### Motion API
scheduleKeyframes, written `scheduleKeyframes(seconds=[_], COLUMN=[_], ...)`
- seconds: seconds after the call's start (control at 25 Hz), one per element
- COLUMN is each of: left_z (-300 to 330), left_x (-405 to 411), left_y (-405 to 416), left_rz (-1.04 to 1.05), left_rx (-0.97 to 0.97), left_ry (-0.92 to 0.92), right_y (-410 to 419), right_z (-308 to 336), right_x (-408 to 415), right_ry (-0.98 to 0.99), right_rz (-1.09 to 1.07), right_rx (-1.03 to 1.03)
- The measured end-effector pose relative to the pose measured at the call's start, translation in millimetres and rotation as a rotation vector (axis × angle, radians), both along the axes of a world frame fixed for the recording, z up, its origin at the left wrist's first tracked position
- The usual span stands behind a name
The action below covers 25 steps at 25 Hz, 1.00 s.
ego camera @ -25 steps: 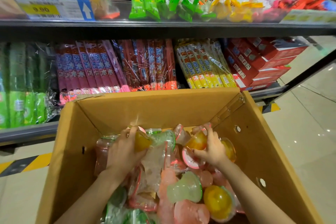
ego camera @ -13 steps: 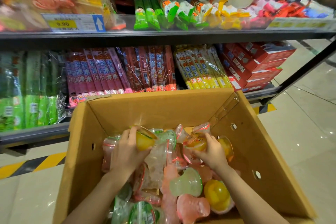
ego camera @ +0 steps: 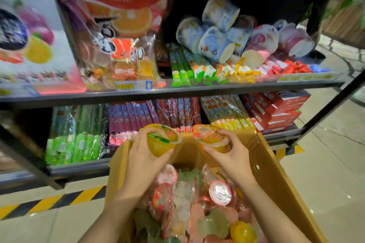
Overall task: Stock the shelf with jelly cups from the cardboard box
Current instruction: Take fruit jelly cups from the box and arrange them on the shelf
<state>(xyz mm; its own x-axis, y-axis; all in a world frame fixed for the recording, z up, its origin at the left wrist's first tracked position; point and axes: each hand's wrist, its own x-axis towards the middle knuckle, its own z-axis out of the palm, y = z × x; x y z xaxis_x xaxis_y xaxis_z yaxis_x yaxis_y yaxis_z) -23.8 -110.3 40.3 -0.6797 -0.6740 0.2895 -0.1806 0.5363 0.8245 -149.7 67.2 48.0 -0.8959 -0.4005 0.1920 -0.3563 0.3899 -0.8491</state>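
While the cardboard box (ego camera: 280, 179) is sitting before the shelf (ego camera: 169, 92), the left hand (ego camera: 144, 160) is gripping a yellow jelly cup (ego camera: 161, 141) above it. The right hand (ego camera: 235, 156) is pinching an orange jelly cup (ego camera: 212, 140) alongside.

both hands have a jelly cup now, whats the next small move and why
Probably carry both cups forward and up toward the shelf. The left hand grips a yellow plastic jelly cup and the right hand grips an orange plastic jelly cup, both already lifted above the far rim of the brown cardboard box. Which shelf spot suits them isn't clear from this view.
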Motion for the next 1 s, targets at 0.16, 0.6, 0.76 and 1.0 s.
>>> scheduleKeyframes(seconds=[0.16, 0.6, 0.76, 1.0], left_z=[93.7, 429.0, 545.6, 673.2], left_x=[9.6, 55.4, 74.2, 99.6], left_y=[-8.3, -23.2, -18.9, -15.5], left_rz=[0.064, 0.046, 0.065, 0.052], left_rx=[0.098, -0.015, -0.035, -0.051], left_ry=[0.138, 0.238, 0.279, 0.34], right_y=[-20.4, -50.0, -51.3, -58.6], right_z=[88.4, 407.6, 522.8, 654.5], right_x=[5.1, 43.4, 61.2, 77.9], right_ry=[0.015, 0.039, 0.046, 0.095], right_rz=[0.045, 0.176, 0.221, 0.31], right_rx=[-0.104, -0.326, -0.358, -0.438])
